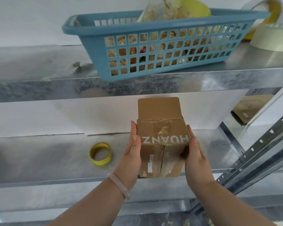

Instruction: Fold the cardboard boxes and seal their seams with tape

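Note:
A small brown cardboard box [162, 144] printed with white letters stands on the lower metal shelf [39, 160], its back flap upright and open. The front seam shows clear tape. My left hand [132, 154] presses flat against the box's left side, fingers straight and thumb at the edge. On the opposite side my right hand [194, 154] presses the same way. A yellow tape roll [100, 153] lies on the shelf, left of the box and apart from it.
A blue plastic basket [153, 46] full of crumpled bags sits on the upper shelf [39, 79]. Large pale tape rolls [271, 38] lie at the upper right. A perforated shelf post [260, 152] runs along the right. Flat cardboard [252, 108] lies behind it.

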`<state>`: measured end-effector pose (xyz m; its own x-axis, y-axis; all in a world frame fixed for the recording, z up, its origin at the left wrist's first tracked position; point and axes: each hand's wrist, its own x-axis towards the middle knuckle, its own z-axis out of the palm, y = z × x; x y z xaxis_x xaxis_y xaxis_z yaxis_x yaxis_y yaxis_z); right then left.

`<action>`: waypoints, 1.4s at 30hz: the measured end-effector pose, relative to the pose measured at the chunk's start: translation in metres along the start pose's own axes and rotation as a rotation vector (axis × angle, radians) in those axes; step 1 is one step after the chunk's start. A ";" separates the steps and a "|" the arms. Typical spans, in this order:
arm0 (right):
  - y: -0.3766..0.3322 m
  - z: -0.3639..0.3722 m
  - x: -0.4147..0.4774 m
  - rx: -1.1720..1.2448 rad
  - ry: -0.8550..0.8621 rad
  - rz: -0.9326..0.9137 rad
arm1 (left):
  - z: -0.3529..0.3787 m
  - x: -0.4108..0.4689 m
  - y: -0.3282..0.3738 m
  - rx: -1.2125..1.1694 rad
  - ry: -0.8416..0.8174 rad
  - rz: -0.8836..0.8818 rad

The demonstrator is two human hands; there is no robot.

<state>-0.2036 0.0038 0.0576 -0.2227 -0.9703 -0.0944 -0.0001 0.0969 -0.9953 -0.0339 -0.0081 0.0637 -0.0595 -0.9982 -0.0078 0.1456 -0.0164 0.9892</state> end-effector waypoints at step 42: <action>-0.029 0.023 -0.005 -1.117 -0.032 -0.995 | -0.070 -0.004 -0.058 0.361 0.091 -0.455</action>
<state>-0.1801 0.0003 0.0867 0.3372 -0.7423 0.5790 -0.8638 -0.4885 -0.1231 0.0267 -0.0074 -0.0036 0.0498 -0.8967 -0.4398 -0.2215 -0.4393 0.8706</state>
